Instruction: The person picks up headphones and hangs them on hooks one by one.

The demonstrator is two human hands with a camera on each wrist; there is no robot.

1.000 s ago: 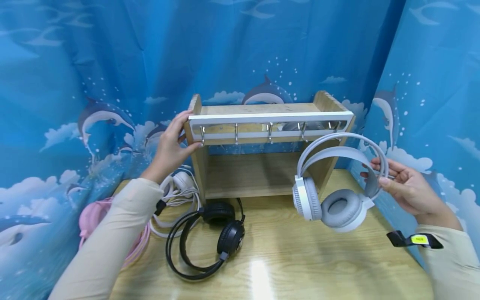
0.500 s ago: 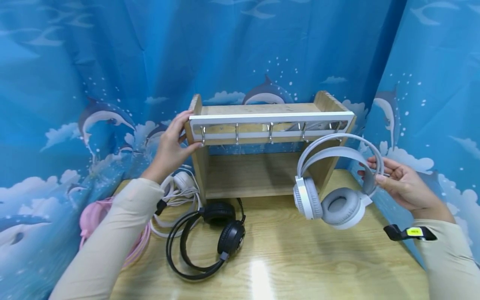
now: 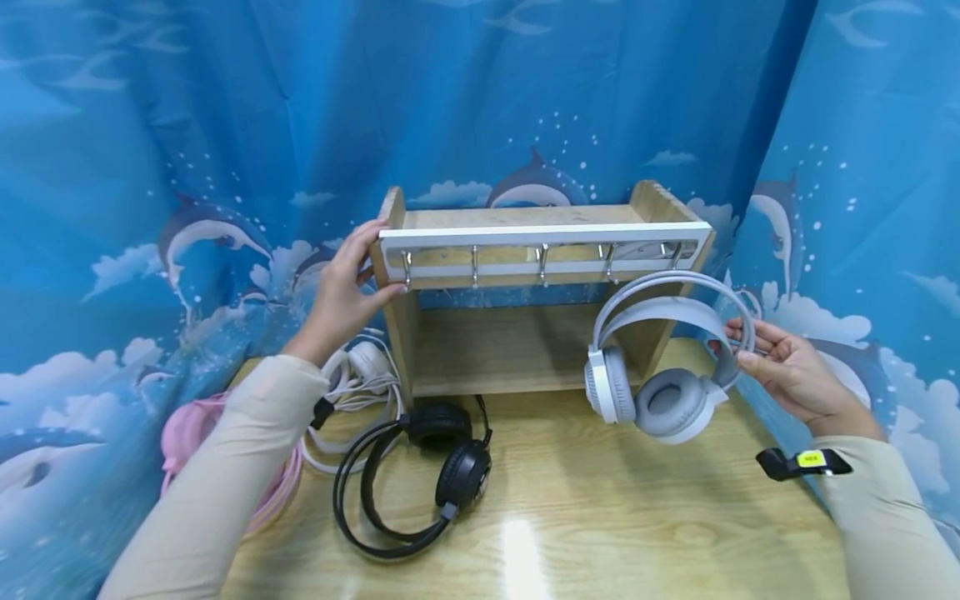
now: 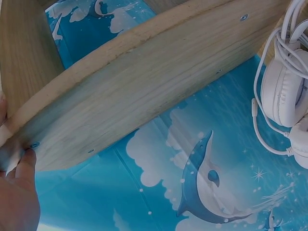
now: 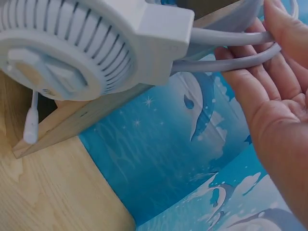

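Observation:
My right hand [image 3: 795, 367] holds a pair of white headphones [image 3: 670, 402] by one side of the headband, in front of the right end of a small wooden shelf [image 3: 487, 354]. The ear cups hang below the band, above the table. In the right wrist view, the thin grey band tubes lie across the fingers of the hand [image 5: 279, 106], and a short microphone [image 5: 31, 125] dangles under the near cup. My left hand [image 3: 341, 287] grips the shelf's upper left corner, thumb at the front. Metal hooks [image 3: 542, 262] line the white rail [image 3: 540, 237] along the shelf's front.
Black headphones [image 3: 463, 473] lie on the wooden table [image 3: 600, 533] before the shelf. White headphones with bundled cable [image 3: 367, 367] sit by its left side, and pink headphones [image 3: 183, 429] lie farther left, partly behind my sleeve. Blue dolphin-print cloth [image 3: 450, 108] walls the back and sides.
My right hand has moved the white headphones slightly to the left, and the cups have risen a little. The left hand has stayed on the shelf corner.

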